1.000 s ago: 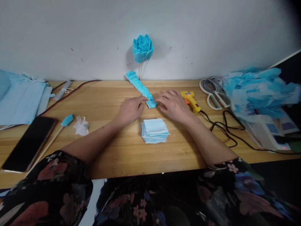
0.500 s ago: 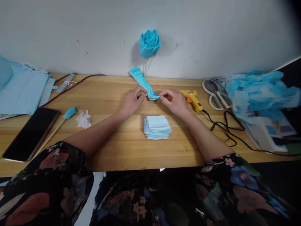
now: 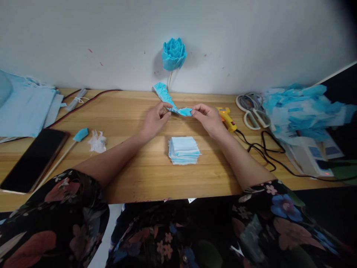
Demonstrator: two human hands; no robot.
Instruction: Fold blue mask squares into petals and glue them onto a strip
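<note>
A crinkled blue strip [image 3: 165, 94] stretches from near the wall down to between my hands. My left hand [image 3: 156, 118] pinches it partway along, and my right hand [image 3: 206, 117] pinches its near end. The piece between the two hands looks twisted. Behind the strip a blue flower [image 3: 174, 54] stands on a thin stick against the wall. Nearer to me than my hands lies a stack of pale blue squares [image 3: 184, 150]. A yellow glue gun [image 3: 229, 121] rests just right of my right hand, partly hidden by it.
Scissors [image 3: 256, 118], a heap of blue pieces [image 3: 301, 108] and a white power strip [image 3: 314, 156] with black cables are on the right. On the left are masks [image 3: 25, 108], a phone [image 3: 35, 160], a blue-tipped stick [image 3: 80, 134] and crumpled white plastic [image 3: 97, 141].
The strip's near part is pulled more sideways between my hands, which are slightly farther apart. My left hand has shifted a little left. The whole view has shifted slightly.
</note>
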